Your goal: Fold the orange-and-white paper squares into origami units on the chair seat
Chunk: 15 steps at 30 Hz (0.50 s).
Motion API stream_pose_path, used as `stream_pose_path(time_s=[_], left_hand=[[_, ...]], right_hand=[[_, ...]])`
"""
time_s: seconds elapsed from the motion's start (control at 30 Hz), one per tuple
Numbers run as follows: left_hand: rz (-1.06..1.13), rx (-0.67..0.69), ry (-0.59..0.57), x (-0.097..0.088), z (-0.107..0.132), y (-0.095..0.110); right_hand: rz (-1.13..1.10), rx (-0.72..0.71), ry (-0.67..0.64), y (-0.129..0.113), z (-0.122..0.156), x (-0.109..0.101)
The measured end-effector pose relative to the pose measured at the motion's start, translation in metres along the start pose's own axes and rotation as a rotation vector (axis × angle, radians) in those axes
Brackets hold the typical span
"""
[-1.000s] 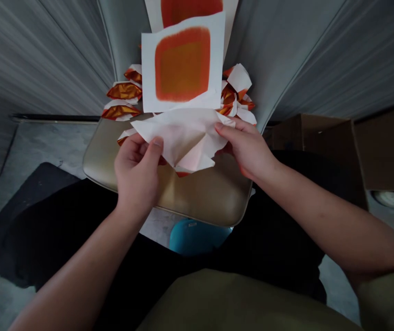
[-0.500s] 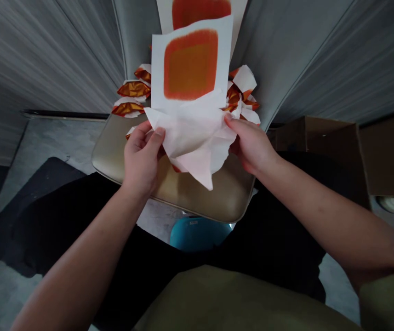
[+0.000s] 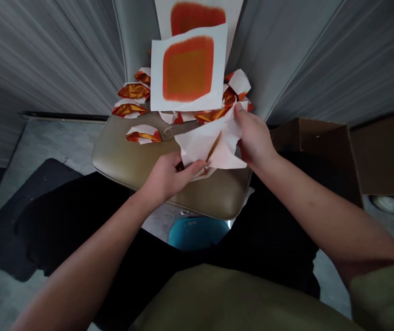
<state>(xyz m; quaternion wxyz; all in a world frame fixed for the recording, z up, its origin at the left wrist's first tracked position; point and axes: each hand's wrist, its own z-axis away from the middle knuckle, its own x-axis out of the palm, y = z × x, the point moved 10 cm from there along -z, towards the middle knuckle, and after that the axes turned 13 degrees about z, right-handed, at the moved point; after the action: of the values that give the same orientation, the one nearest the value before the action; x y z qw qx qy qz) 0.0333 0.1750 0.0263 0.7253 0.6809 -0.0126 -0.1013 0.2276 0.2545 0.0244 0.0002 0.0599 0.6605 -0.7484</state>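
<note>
Pinching a crumpled white paper sheet (image 3: 210, 149) by its upper corner, the right hand (image 3: 255, 140) is closed narrow, with the fingers bunched around the paper. The left hand (image 3: 165, 179) lies low at 7 o'clock from the sheet, its fingers (image 3: 197, 168) stretched against the lower edge; whether they grip or only touch, I cannot tell. The sheet hangs just above a padded beige vinyl seat (image 3: 214, 197), not clearly touching it.

At 12 o'clock, a white paper square with a painted orange-and-ochre block (image 3: 188, 69) overlaps a second painted white sheet (image 3: 197, 16). Folded white-and-orange paper pieces with gold streaks (image 3: 134, 91) cluster at 10 o'clock, and more (image 3: 229, 96) bunch at 1 o'clock, just beside the right hand. 1 loose folded piece (image 3: 143, 134) and a thin rubber band (image 3: 168, 134) rest on the seat.

Grey ribbed sheeting (image 3: 321, 59) rises behind everything. A brown cardboard box (image 3: 321, 147) stands at 3 o'clock, a round blue plastic object (image 3: 197, 233) shows below the seat at 6 o'clock, and a grey concrete floor (image 3: 48, 147) spreads at 9 o'clock.
</note>
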Motion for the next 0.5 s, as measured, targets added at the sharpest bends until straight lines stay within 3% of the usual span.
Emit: stream_pose_path(time_s=[0.1,0.27,0.4,0.5], left_hand=[[-0.106,0.073,0.121,-0.01,0.0,0.003],[0.009,0.156,0.348,-0.035,-0.003,0.005],[-0.004,0.209,0.369,-0.047,-0.005,0.012],[0.023,0.222,0.286,-0.048,-0.008,0.015]], right_hand=[[0.02,0.013,0.01,-0.002,-0.002,-0.001],[-0.021,0.012,-0.018,-0.003,-0.003,-0.002],[-0.097,0.061,-0.08,0.0,-0.002,0.003],[-0.095,0.122,-0.086,0.002,0.0,0.004]])
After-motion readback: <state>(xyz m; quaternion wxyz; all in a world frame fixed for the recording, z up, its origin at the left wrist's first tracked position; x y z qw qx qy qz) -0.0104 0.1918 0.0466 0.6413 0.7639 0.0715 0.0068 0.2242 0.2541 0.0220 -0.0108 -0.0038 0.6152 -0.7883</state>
